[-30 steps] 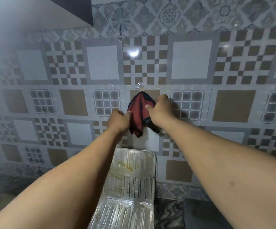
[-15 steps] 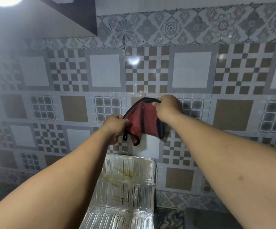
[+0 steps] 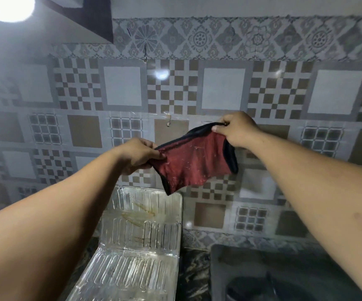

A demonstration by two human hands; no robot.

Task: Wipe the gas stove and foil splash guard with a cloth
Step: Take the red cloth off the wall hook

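A dark red cloth (image 3: 194,161) with a black edge is stretched in the air between both hands, in front of the tiled wall. My left hand (image 3: 137,154) pinches its lower left corner. My right hand (image 3: 236,129) grips its upper right edge, higher up. Below the cloth stands the ribbed foil splash guard (image 3: 141,233), upright against the wall, with yellow-brown grease streaks on its upper panel. The dark gas stove (image 3: 262,272) shows at the bottom right, partly hidden by my right forearm.
A small hook (image 3: 168,122) is fixed to the patterned tile wall (image 3: 123,85) just above the cloth. A dark marbled counter (image 3: 194,272) lies between the foil guard and the stove. A bright lamp (image 3: 4,5) glares at the top left beside a dark cabinet (image 3: 93,16).
The cloth has come off the wall hook and down. My hands have moved apart, spreading the bunched cloth out wide, the right hand going rightward.
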